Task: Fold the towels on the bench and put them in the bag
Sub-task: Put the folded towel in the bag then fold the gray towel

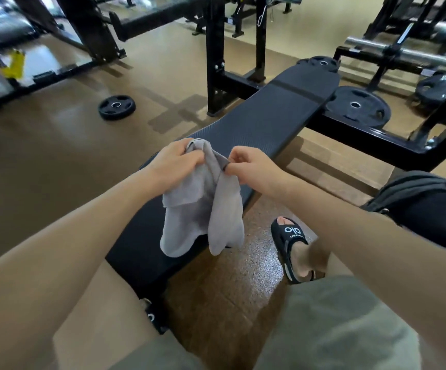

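A grey towel (203,206) hangs crumpled in the air above the black padded bench (264,124). My left hand (175,161) grips its upper left bunch. My right hand (251,166) pinches an edge of the same towel a little to the right. The cloth droops in two lobes over the bench's near half. A dark backpack (427,206) sits at the right edge, behind my right forearm, partly hidden.
Black rack uprights (214,57) stand beyond the bench. Weight plates lie on the floor at left (117,106) and at the far right (357,106). My sandalled foot (294,244) rests on the floor right of the bench. A barbell (395,50) sits far right.
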A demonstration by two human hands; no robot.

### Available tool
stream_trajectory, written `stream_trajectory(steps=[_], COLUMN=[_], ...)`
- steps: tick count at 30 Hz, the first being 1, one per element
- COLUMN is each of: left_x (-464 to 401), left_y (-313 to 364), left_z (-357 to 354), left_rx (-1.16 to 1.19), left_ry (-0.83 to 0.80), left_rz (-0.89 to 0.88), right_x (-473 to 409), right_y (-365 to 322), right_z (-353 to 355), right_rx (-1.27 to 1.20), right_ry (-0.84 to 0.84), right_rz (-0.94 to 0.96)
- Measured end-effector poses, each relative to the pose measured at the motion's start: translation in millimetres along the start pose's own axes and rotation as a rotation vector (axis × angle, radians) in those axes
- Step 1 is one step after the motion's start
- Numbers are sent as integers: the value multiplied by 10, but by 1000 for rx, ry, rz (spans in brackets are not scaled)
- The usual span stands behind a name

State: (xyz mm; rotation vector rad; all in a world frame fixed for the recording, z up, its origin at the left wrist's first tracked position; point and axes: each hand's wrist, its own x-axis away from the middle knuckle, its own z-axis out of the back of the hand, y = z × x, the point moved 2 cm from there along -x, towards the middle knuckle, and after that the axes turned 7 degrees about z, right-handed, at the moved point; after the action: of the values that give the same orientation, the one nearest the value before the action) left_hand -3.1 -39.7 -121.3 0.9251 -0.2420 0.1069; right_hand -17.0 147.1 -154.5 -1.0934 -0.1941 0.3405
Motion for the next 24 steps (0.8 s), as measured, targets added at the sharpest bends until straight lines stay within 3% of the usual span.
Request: stream_trajectory(steps=[4, 9, 14, 16, 18, 20, 22, 24], left_x=[6, -72, -85, -21, 52, 110, 99, 4], left_y=[-103, -371, -730, -813, -759, -567, -407, -330], left_z=[192, 519, 930, 958, 823, 546, 266, 137], left_rx=[-59, -268, -368, -546, -666, -618, -472, -352], left_ry=[21, 263, 432, 396, 324, 184, 50, 41], left_rz=[-14, -50, 164, 245, 187, 19, -97, -117], right_x=[-58, -168, -166, -176, -224, -279, -309, -307], right_y=[-94, -49, 7, -38, -124, -252, -445, -617], right_z=[60, 350, 565, 549, 452, 309, 192, 166], right_rx=[117, 105, 72, -17, -178, -303, -272, -181], right_ry=[113, 393, 509, 505, 467, 397, 308, 212], right_rz=[38, -63, -196, -222, -226, -223, -186, -123])
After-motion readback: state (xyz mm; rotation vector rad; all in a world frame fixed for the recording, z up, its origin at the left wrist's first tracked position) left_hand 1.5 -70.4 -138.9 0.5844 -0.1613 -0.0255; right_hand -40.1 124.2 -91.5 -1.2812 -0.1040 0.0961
